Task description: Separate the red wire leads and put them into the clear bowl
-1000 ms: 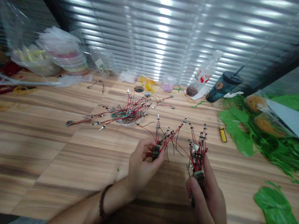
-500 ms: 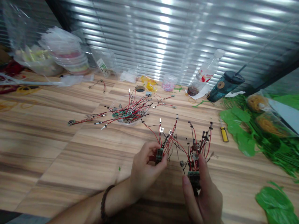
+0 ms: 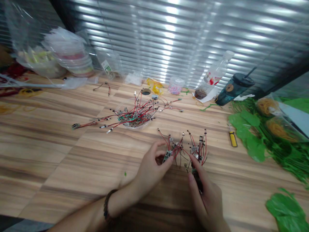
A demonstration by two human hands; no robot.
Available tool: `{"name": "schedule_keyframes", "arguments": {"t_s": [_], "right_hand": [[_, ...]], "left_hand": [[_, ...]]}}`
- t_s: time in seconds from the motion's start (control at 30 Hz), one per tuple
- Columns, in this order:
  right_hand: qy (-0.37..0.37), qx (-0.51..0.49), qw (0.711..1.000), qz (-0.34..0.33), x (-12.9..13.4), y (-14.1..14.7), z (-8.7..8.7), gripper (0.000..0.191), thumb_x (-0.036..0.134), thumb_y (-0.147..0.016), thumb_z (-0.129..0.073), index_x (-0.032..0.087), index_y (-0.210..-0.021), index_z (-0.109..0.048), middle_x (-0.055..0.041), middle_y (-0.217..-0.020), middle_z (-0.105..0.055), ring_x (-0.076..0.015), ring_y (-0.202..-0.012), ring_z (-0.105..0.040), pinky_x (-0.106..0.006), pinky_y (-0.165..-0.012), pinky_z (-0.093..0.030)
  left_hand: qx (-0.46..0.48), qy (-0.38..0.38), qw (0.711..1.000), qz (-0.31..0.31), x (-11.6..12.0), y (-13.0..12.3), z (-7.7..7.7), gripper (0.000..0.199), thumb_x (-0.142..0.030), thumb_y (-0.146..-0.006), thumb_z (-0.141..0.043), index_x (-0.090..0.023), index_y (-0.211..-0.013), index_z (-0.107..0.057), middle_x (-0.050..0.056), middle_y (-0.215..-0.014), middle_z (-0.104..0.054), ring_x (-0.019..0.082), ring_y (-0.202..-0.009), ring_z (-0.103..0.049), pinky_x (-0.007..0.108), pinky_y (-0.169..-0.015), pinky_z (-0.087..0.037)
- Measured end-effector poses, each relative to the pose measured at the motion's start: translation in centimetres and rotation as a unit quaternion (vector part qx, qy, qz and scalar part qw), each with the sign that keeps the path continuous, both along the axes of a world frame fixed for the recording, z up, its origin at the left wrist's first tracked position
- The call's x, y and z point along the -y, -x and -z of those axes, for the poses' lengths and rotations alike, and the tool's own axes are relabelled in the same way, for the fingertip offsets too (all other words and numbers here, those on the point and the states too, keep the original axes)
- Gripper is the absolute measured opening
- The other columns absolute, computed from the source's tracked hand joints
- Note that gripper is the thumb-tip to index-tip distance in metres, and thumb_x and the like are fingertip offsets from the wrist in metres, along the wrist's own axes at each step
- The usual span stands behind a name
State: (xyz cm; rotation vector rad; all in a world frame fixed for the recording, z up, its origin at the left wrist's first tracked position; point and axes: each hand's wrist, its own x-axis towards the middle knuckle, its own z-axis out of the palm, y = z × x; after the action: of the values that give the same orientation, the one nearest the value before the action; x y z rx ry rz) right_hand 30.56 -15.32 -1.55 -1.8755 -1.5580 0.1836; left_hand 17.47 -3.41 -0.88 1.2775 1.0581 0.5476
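Near the front middle of the wooden table, my left hand (image 3: 154, 166) is closed on a small green circuit board (image 3: 167, 156), pinched between thumb and fingers. Red and black wires with small parts at their tips fan out from it. To its right, my right hand (image 3: 205, 190) is closed round a dark stack of boards (image 3: 197, 177), partly hidden by the fingers. A bundle of red and black wires (image 3: 200, 149) rises from that stack. The two wire bundles come close together between the hands. A dark beaded bracelet circles my left wrist.
A round clear dish (image 3: 135, 114) heaped with wired boards lies behind. Further back are a yellow packet (image 3: 154, 86), a tub of pink beads (image 3: 175, 86), a bottle (image 3: 213, 77) and a dark tumbler (image 3: 234, 89). A yellow-handled tool (image 3: 233, 139) and green plastic (image 3: 251, 135) are at right.
My right hand has moved left, with its boards now closer to my left hand and turned more narrowly to view. The board in my left hand is tilted further, its wires lower.
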Motion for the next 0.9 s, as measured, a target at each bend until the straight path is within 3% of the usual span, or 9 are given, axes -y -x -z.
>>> {"name": "schedule_keyframes", "arguments": {"t_s": [0.13,0.27,0.4,0.63,0.77,0.9], "right_hand": [[0.021,0.001,1.000,0.005,0.0,-0.2,0.4,0.044,0.023,-0.093,-0.041,0.015,-0.136,-0.041,-0.0134,-0.122,-0.062,-0.0203,-0.093,-0.069,-0.027,-0.073,-0.057],[0.025,0.006,1.000,0.009,-0.1,0.2,0.3,0.044,0.022,-0.094,-0.040,0.014,-0.137,-0.041,-0.0146,-0.124,-0.060,-0.0207,-0.091,-0.070,-0.025,-0.068,-0.057],[0.036,0.008,0.998,0.047,-0.6,0.5,0.1,0.042,0.025,-0.094,-0.040,0.013,-0.134,-0.047,-0.0148,-0.113,-0.067,-0.0208,-0.071,-0.072,-0.025,-0.054,-0.055],[0.059,-0.013,0.998,0.008,-1.4,1.6,-0.2,0.044,0.026,-0.093,-0.042,0.014,-0.135,-0.048,-0.0125,-0.096,-0.073,-0.0188,-0.057,-0.069,-0.024,-0.051,-0.052],[0.085,0.006,0.996,0.024,-2.0,2.0,-0.3,0.045,0.030,-0.094,-0.040,0.015,-0.135,-0.048,-0.0099,-0.080,-0.074,-0.0179,-0.046,-0.065,-0.022,-0.042,-0.045],[0.098,0.018,0.994,0.041,-2.8,2.1,-0.9,0.046,0.031,-0.094,-0.039,0.015,-0.136,-0.047,-0.0087,-0.076,-0.073,-0.0186,-0.046,-0.064,-0.022,-0.040,-0.044]], "left_hand": [[-0.051,-0.107,0.992,0.034,-0.3,0.6,0.6,0.036,-0.031,-0.076,-0.058,-0.018,-0.109,-0.053,-0.001,-0.066,-0.063,0.006,-0.054,-0.053,0.012,-0.051,-0.034],[-0.097,-0.139,0.984,0.046,-0.5,0.9,0.7,0.035,-0.031,-0.077,-0.055,-0.018,-0.109,-0.054,-0.002,-0.061,-0.057,0.006,-0.050,-0.049,0.013,-0.050,-0.031],[-0.133,-0.132,0.979,0.076,-0.6,0.9,0.4,0.031,-0.032,-0.078,-0.053,-0.018,-0.105,-0.053,-0.002,-0.059,-0.057,0.005,-0.048,-0.047,0.013,-0.048,-0.029],[-0.090,-0.050,0.990,0.096,0.0,0.8,-0.1,0.030,-0.036,-0.078,-0.054,-0.019,-0.102,-0.050,-0.002,-0.061,-0.058,0.006,-0.052,-0.052,0.012,-0.049,-0.035],[-0.065,-0.009,0.992,0.108,0.0,0.6,0.1,0.023,-0.034,-0.078,-0.055,-0.018,-0.095,-0.053,0.000,-0.070,-0.060,0.005,-0.059,-0.054,0.011,-0.052,-0.039],[-0.066,-0.013,0.991,0.116,0.1,0.7,0.3,0.025,-0.033,-0.079,-0.054,-0.017,-0.098,-0.055,0.000,-0.073,-0.060,0.005,-0.062,-0.055,0.012,-0.055,-0.042]]}}
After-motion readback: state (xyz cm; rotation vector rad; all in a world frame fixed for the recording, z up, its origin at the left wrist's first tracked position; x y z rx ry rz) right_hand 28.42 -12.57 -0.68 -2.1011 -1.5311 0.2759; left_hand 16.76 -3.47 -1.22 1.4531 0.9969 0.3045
